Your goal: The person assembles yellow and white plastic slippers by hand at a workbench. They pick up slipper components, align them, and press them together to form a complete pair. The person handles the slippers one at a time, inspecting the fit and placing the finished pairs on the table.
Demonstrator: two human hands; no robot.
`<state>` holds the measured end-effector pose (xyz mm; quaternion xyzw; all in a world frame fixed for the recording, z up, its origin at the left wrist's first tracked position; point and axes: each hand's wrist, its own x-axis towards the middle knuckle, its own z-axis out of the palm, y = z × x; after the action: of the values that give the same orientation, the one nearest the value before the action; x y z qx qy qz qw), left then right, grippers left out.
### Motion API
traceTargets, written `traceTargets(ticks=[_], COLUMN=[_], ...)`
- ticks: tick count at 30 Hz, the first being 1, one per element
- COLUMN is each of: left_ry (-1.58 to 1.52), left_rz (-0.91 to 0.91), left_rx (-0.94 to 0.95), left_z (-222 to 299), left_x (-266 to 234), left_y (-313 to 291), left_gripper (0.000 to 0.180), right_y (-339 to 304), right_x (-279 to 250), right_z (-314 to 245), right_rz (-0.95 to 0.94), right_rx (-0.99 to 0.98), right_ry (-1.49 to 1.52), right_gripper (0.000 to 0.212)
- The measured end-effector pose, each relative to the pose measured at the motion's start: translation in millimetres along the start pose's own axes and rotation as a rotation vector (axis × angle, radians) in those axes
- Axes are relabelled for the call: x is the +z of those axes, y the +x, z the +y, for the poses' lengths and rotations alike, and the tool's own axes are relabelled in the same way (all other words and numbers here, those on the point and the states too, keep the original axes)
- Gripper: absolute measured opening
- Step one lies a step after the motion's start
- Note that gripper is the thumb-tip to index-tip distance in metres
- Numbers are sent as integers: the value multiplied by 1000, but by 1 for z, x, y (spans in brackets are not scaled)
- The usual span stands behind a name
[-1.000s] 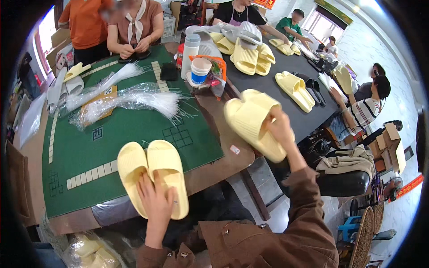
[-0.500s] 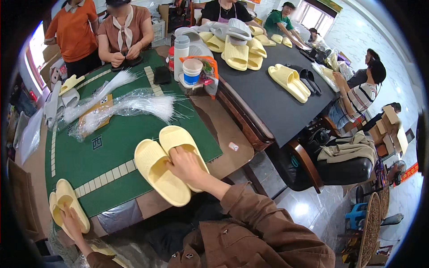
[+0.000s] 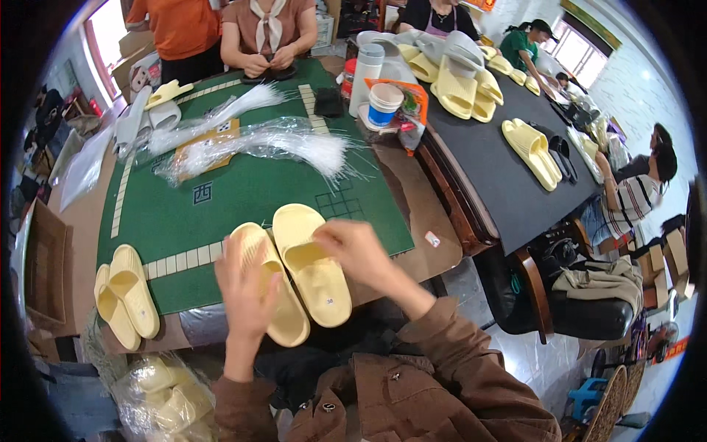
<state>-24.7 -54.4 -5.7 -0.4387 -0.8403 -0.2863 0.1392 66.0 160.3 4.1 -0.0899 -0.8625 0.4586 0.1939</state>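
A pair of pale yellow slippers lies side by side at the table's near edge, toes away from me. Over the left slipper is my left hand, blurred, its fingers stretched out and partly covering the strap. My right hand has its fingers curled at the strap edge of the right slipper, which carries a small white sticker on its heel; the exact grip is partly hidden. A second yellow pair of slippers rests at the table's left corner, one overlapping the other, untouched.
Bundles of thin white strands in plastic lie on the green mat. Beyond stand a bottle and a paint-style tub. The dark table holds more slippers. Bagged slippers sit below left. Several people work around.
My left hand has left the pair at the left corner and come over to the middle pair. That middle pair, gripped by my right hand before, now lies straighter. The view has shifted.
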Motion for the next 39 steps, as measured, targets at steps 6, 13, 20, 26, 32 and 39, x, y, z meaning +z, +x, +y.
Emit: traceTargets(ticks=[6, 13, 20, 26, 32, 39], left_ry=[104, 90, 78, 95, 63, -657], left_rz=[-30, -8, 38, 48, 63, 100], left_rx=[51, 39, 58, 50, 60, 42], left_z=[26, 32, 30, 28, 35, 48], left_x=[43, 43, 48, 48, 50, 3], left_y=[19, 8, 6, 3, 10, 9], left_gripper=[52, 52, 55, 50, 45, 39], right_y=[69, 127, 86, 3, -72, -72], right_x=[-31, -27, -45, -116, -133, -64], right_z=[84, 104, 76, 16, -90, -124], right_rz=[140, -260, 106, 694, 736, -246], right_rx=[-454, -751, -636, -40, -636, 119], right_ry=[-687, -1154, -557, 447, 681, 789], right_gripper=[29, 14, 12, 24, 12, 23])
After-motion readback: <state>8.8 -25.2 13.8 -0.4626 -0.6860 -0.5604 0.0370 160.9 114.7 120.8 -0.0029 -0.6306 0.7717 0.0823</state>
